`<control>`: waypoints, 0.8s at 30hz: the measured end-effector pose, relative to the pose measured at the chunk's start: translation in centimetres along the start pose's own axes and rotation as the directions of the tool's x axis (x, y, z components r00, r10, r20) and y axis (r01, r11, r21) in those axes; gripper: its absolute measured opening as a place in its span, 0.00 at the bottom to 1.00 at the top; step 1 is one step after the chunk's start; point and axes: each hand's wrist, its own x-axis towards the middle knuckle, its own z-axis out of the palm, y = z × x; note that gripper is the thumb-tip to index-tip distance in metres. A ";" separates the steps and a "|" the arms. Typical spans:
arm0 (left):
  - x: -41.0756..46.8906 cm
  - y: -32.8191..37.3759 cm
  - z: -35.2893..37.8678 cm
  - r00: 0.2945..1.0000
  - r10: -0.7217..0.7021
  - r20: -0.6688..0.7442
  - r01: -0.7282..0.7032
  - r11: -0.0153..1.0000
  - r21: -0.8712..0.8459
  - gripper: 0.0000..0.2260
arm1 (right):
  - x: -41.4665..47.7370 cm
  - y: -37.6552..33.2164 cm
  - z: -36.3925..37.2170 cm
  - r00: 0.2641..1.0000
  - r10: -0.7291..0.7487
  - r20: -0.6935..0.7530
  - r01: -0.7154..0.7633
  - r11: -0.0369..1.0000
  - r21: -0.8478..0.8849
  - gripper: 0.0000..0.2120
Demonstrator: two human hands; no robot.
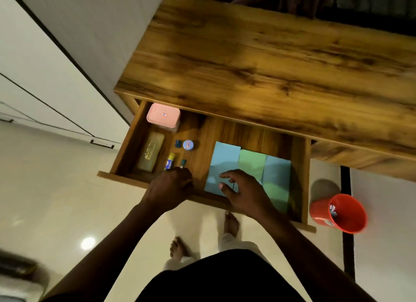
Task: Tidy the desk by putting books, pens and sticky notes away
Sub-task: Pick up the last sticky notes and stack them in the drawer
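Right hand [244, 189] open, fingers spread over blue book [225, 160] in open drawer [247, 133]; left hand [171, 188] curled at drawer front, grip unclear. Best to lay book flat, flush with green book [252, 164] right of fingers. Beyond left hand: glue stick [170, 163], pink box [163, 116], pencil case [149, 153]. Orange bin [337, 214] off right, no obstruction

We note a wood-grain desk [270, 54] with its drawer [247, 130] pulled out over the floor [56, 189]. The floor is pale and glossy, with one round glare [88, 243] at lower left. A grey-white wall [94, 20] runs past the desk's left edge. White cabinet doors [33, 76] beside it carry a dark handle [102, 143]. An orange bin [340, 212] sits on the floor near the drawer's right front corner, against a dark strip [346, 184]. Light warm, dim.
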 end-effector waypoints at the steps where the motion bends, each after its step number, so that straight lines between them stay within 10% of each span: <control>1: -0.7 -0.6 -0.5 1.000 0.028 -0.002 -0.028 1.000 -0.012 0.09 | -1.2 -0.3 0.5 0.999 0.026 -0.025 -0.026 1.000 0.003 0.14; 24: 0.0 -3.2 -2.9 0.952 0.305 0.014 -0.304 0.940 0.156 0.09 | -4.1 -1.8 3.4 0.972 0.083 -0.219 -0.141 0.954 -0.265 0.09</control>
